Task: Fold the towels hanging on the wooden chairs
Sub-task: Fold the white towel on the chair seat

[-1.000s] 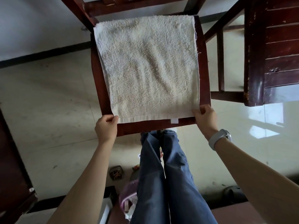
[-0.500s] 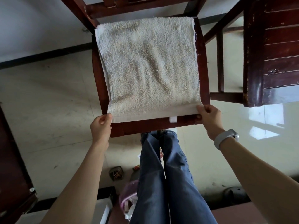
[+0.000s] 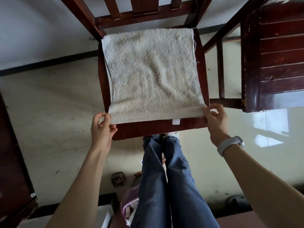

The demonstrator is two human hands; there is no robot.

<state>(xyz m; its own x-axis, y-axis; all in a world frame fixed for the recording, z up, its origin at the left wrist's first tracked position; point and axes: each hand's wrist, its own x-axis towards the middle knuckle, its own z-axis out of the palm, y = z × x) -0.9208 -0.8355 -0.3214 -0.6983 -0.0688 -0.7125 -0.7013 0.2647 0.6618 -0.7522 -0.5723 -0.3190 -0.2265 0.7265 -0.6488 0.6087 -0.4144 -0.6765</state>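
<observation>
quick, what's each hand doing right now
Left hand: pinching the towel at its near left corner.
Right hand: pinching the towel's near right corner.

The towel tag [image 3: 176,121] seemingly carries no readable text.

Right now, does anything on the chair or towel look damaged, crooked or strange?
Small things only. The towel has loose threads fraying at its right edge, and wrinkles near the right hand. It lies slightly askew on the chair. The cabinet to the right has chipped paint.
</observation>
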